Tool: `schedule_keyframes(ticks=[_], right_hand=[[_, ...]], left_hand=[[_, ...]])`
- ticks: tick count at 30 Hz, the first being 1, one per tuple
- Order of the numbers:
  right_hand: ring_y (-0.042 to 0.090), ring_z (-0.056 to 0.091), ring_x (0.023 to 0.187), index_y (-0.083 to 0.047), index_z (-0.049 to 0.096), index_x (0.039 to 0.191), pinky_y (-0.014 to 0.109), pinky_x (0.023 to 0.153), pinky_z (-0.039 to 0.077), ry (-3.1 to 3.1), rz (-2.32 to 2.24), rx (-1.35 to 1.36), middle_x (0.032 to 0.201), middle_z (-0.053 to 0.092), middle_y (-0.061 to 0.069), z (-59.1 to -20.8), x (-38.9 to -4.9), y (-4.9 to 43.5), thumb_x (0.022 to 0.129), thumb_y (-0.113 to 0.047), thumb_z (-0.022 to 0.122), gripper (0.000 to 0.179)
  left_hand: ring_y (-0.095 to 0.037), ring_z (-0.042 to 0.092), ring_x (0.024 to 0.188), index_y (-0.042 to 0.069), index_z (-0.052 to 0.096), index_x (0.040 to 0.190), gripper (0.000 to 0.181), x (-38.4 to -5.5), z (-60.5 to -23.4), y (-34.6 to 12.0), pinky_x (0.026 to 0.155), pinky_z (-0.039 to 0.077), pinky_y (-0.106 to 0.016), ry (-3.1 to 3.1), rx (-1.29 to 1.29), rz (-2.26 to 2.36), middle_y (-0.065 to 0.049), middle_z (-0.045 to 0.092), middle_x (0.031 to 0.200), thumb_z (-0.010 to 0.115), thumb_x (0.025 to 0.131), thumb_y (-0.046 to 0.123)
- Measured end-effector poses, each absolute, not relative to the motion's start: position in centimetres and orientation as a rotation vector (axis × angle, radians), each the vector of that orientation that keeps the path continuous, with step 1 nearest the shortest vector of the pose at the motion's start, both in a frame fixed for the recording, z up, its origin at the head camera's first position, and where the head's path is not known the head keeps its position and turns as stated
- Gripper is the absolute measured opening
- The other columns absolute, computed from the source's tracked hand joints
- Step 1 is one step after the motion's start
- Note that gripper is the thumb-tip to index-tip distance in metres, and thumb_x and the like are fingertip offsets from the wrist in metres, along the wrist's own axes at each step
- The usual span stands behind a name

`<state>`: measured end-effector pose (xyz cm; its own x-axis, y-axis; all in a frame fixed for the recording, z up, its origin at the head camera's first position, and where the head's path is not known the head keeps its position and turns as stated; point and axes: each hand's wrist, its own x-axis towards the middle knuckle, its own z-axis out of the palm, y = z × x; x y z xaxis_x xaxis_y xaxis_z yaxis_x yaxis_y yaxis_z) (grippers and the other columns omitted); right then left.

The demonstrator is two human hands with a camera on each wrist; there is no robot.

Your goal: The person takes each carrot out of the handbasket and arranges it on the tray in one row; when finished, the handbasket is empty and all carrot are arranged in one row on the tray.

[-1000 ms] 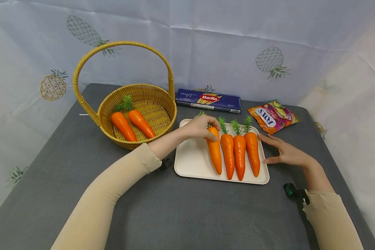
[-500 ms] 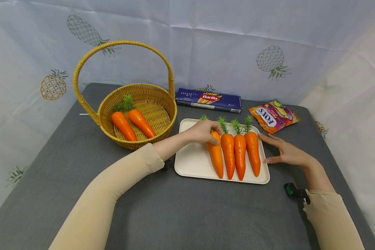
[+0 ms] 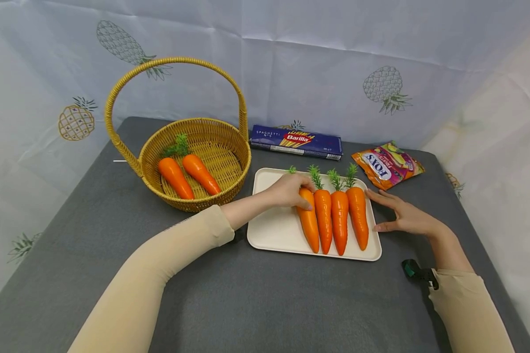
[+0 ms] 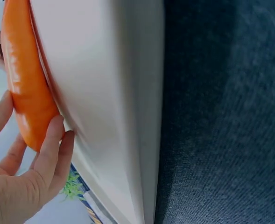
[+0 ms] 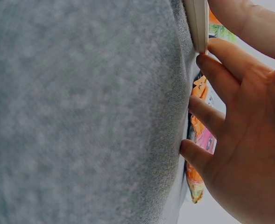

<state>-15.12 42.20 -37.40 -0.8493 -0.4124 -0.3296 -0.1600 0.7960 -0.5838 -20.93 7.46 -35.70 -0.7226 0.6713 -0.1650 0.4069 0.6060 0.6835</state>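
Note:
With thumb and fingers my left hand [image 3: 288, 191] grips the thick top end of the leftmost carrot [image 3: 308, 223] on a cream tray [image 3: 265, 230]. In the left wrist view the fingers close around that orange carrot [image 4: 30, 84], with the tray's edge beside it. Three more carrots lie side by side to its right, the nearest carrot [image 3: 323, 220] close against it. My right hand [image 3: 399, 213], fingers spread and fairly straight, touches the tray's right edge. Seen from the right wrist, the fingertips of the right hand [image 5: 240, 102] rest by the tray's rim [image 5: 199, 28].
A wicker basket [image 3: 236, 184] with a tall handle stands at the left, holding two carrots [image 3: 175, 177]. Behind the tray lies a blue spaghetti box [image 3: 297, 142]. A Fox's sweets bag [image 3: 387, 164] lies at the back right of the grey table [image 3: 291, 299].
My left hand has moved slightly right and toward me with the leftmost carrot, bringing it down close beside its neighbour. The right hand has stayed at the tray's edge.

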Motion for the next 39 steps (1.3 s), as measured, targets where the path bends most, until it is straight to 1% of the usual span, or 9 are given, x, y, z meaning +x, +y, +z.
schedule_keyframes(ticks=[3, 7, 17, 25, 32, 39], right_hand=[[0.056, 0.004, 0.149, -0.015, 0.024, 0.158, 0.085, 0.105, 0.009, 2.536, -0.765, -0.424, 0.165, 0.016, 0.023, -37.4, -15.1, 42.2, 0.083, -0.032, 0.077, 0.093], [0.055, 0.002, 0.149, -0.017, 0.023, 0.159, 0.085, 0.105, 0.009, 2.53, -0.764, -0.413, 0.165, 0.015, 0.023, -37.4, -15.2, 42.3, 0.083, -0.032, 0.077, 0.094], [0.055, 0.002, 0.15, -0.019, 0.021, 0.159, 0.086, 0.104, 0.01, 2.522, -0.75, -0.403, 0.165, 0.014, 0.023, -37.5, -15.4, 42.5, 0.083, -0.033, 0.077, 0.095], [0.055, 0.003, 0.15, -0.019, 0.021, 0.159, 0.086, 0.104, 0.01, 2.528, -0.734, -0.395, 0.165, 0.013, 0.023, -37.4, -15.5, 42.5, 0.083, -0.035, 0.077, 0.096], [0.055, 0.003, 0.15, -0.017, 0.022, 0.159, 0.086, 0.104, 0.009, 2.527, -0.74, -0.398, 0.165, 0.014, 0.023, -37.5, -15.5, 42.5, 0.083, -0.034, 0.077, 0.096], [0.055, 0.003, 0.149, -0.017, 0.023, 0.159, 0.086, 0.104, 0.01, 2.527, -0.747, -0.4, 0.165, 0.015, 0.023, -37.6, -15.3, 42.5, 0.083, -0.034, 0.077, 0.095]], left_hand=[[-0.021, 0.06, 0.119, 0.011, 0.065, 0.127, 0.05, -20.9, -35.7, 7.5, 0.106, 0.048, -0.033, 2.429, 0.855, 0.864, -0.006, 0.067, 0.129, 0.081, 0.082, 0.025], [-0.021, 0.06, 0.12, 0.009, 0.062, 0.13, 0.054, -20.9, -35.8, 7.5, 0.107, 0.048, -0.033, 2.438, 0.854, 0.863, -0.008, 0.066, 0.131, 0.082, 0.082, 0.026], [-0.021, 0.061, 0.115, 0.007, 0.062, 0.128, 0.053, -21.0, -36.0, 7.8, 0.103, 0.05, -0.032, 2.438, 0.853, 0.877, -0.008, 0.066, 0.13, 0.082, 0.082, 0.026], [-0.022, 0.06, 0.123, 0.008, 0.061, 0.13, 0.055, -21.0, -35.9, 7.9, 0.108, 0.048, -0.032, 2.433, 0.856, 0.875, -0.008, 0.064, 0.134, 0.081, 0.082, 0.025], [-0.022, 0.06, 0.122, 0.009, 0.062, 0.129, 0.053, -20.9, -35.6, 7.8, 0.108, 0.048, -0.033, 2.458, 0.869, 0.837, -0.007, 0.066, 0.132, 0.081, 0.082, 0.026], [-0.024, 0.057, 0.129, 0.011, 0.062, 0.13, 0.051, -20.8, -34.9, 7.5, 0.111, 0.047, -0.037, 2.449, 0.867, 0.831, -0.008, 0.063, 0.137, 0.079, 0.084, 0.024]])
